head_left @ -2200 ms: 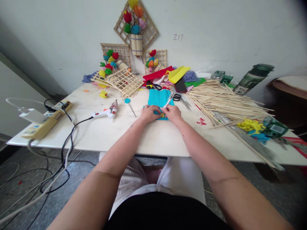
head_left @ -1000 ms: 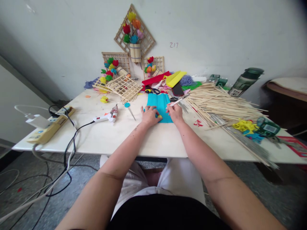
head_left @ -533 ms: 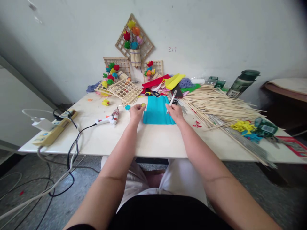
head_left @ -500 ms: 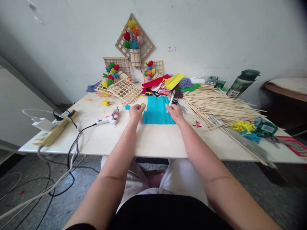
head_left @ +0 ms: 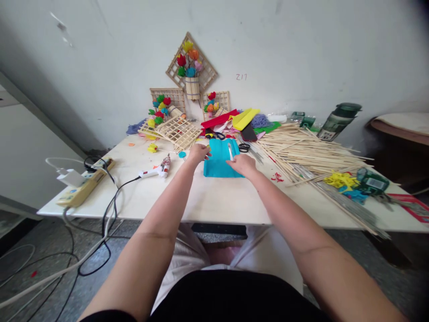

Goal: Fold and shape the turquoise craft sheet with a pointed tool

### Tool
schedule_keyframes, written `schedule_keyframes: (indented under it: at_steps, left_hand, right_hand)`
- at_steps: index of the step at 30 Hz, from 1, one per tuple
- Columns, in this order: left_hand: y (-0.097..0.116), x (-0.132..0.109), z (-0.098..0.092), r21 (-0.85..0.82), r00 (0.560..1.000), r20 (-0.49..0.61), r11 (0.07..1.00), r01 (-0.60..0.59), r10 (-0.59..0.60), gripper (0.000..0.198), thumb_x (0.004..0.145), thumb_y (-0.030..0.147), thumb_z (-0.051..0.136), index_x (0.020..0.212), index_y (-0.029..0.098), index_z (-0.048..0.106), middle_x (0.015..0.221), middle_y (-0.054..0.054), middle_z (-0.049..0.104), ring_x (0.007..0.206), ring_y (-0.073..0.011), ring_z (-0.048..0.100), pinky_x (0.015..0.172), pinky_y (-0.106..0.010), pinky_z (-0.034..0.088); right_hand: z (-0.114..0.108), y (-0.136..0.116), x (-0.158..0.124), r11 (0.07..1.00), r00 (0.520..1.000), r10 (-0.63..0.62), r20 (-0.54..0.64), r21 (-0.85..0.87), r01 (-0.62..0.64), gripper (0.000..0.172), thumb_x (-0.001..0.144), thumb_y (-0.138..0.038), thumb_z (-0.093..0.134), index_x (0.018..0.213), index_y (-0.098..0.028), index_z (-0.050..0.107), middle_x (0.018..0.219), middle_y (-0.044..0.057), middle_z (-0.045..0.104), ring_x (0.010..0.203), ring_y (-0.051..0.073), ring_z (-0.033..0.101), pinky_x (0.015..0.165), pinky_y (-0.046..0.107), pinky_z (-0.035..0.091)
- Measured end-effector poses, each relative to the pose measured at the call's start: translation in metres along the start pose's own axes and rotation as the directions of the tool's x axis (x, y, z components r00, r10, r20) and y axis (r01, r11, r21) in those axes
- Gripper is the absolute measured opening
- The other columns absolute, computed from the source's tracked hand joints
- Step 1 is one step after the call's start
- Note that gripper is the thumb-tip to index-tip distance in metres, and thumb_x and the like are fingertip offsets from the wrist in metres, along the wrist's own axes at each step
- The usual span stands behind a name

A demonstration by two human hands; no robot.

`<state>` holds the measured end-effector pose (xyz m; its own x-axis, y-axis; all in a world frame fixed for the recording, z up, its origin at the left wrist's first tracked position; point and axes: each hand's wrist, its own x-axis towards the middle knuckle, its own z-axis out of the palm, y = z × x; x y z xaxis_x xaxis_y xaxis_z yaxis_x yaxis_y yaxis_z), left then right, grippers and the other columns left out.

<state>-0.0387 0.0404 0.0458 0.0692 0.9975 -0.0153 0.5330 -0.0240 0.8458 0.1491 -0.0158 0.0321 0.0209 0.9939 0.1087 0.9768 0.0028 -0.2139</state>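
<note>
A folded teal sheet lies on the white table in front of me. My left hand hovers at the sheet's left edge, pinching a small yellow piece between its fingertips. My right hand rests on the sheet's right part and grips a white pen that points up and away from me.
A glue gun and a teal disc on a stick lie left of the sheet. Scissors, coloured sheets and wooden lattice frames crowd the back. A big pile of wooden sticks fills the right; a power strip with cables sits far left.
My left hand lifted the small yellow piece off the teal sheet, swung it left, then brought it back to the sheet's left edge. My right hand lowered the pen onto the sheet.
</note>
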Motion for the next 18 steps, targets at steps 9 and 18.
schedule_keyframes:
  at_steps: [9, 18]
  left_hand:
    - [-0.001, 0.015, 0.006, 0.244, 0.998, -0.054, 0.969, 0.033, -0.02, 0.026, 0.058, 0.041, 0.075, 0.069, 0.018, 0.07, 0.069, -0.003, 0.069, 0.064, -0.0159, 0.06, 0.055, -0.024, 0.044]
    - [-0.001, 0.032, 0.013, 0.448, 0.996, -0.027, 0.889, 0.092, -0.09, 0.027, 0.072, 0.042, 0.062, 0.085, 0.021, 0.071, 0.072, -0.005, 0.068, 0.081, -0.0209, 0.063, 0.071, -0.029, 0.047]
  right_hand:
    - [-0.005, -0.025, 0.036, 0.999, 1.0, -0.012, 0.018, -0.033, 0.013, 0.048, 0.08, -0.052, 0.047, 0.103, -0.014, 0.065, 0.108, 0.02, 0.063, 0.106, 0.031, 0.055, 0.085, 0.041, 0.042]
    - [0.006, -0.037, 0.071, 0.997, 0.998, -0.051, 0.023, -0.061, 0.052, 0.05, 0.081, -0.053, 0.045, 0.104, -0.014, 0.066, 0.11, 0.019, 0.063, 0.104, 0.032, 0.057, 0.083, 0.041, 0.043]
